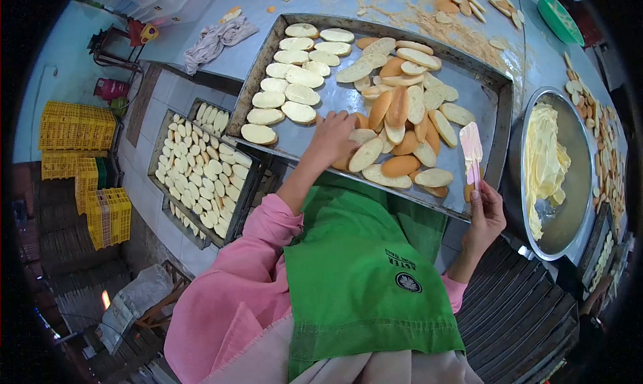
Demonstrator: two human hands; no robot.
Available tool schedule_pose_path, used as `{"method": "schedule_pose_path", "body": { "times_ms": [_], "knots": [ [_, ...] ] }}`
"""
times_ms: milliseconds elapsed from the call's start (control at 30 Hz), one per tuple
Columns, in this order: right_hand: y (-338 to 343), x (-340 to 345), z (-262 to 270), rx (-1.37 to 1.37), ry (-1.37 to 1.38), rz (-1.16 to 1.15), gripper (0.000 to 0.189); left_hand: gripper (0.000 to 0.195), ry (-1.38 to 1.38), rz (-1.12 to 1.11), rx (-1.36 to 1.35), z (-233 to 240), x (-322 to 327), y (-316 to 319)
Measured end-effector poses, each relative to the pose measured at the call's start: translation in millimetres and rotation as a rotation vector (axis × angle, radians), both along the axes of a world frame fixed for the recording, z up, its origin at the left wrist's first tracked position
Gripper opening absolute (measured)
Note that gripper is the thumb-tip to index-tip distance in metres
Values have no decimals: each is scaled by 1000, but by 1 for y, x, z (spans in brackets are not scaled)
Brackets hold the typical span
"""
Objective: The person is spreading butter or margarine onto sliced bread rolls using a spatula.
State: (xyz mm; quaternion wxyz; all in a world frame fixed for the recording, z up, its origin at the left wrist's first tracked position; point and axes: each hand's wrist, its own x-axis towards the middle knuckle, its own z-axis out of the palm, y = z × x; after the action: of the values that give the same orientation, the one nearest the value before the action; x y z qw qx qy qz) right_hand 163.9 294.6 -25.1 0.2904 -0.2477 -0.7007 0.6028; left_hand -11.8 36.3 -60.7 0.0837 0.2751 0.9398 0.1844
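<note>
My right hand [485,214] grips the handle of a pink spatula [471,145], its blade raised and smeared with pale cream, over the right end of a large metal baking tray [326,95]. My left hand [334,137] reaches over the tray's near edge, fingers curled down by the loose bread; whether they hold a slice is hidden. Left of it, oval bread slices [304,77] coated with cream lie face up in two rows. Right of it is a jumbled heap of oval bread slices [402,107], some crust up. A steel bowl [577,193] of pale yellow cream [545,153] stands to the right.
Trays of bread slices [201,175] are stacked low at the left. A crumpled cloth [218,42] and scattered crumbs [452,34] lie on the metal table. More bread and a green basin [560,19] are at the far right. Dark stacked trays [522,308] stand near my right side.
</note>
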Motion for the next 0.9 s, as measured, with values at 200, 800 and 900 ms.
{"method": "schedule_pose_path", "body": {
  "times_ms": [200, 800, 900],
  "knots": [
    [-8, -1, 9, -158, -42, 171, 17, 41, -544, 96, 725, 10, 7, 31],
    [-12, -23, 1, 128, 10, 398, 20, 55, -1468, 52, 1382, 55, 27, 38],
    [-1, -19, 7, 336, -34, 230, 19, 61, -1273, 64, 1391, 57, 24, 42]
  ]
}}
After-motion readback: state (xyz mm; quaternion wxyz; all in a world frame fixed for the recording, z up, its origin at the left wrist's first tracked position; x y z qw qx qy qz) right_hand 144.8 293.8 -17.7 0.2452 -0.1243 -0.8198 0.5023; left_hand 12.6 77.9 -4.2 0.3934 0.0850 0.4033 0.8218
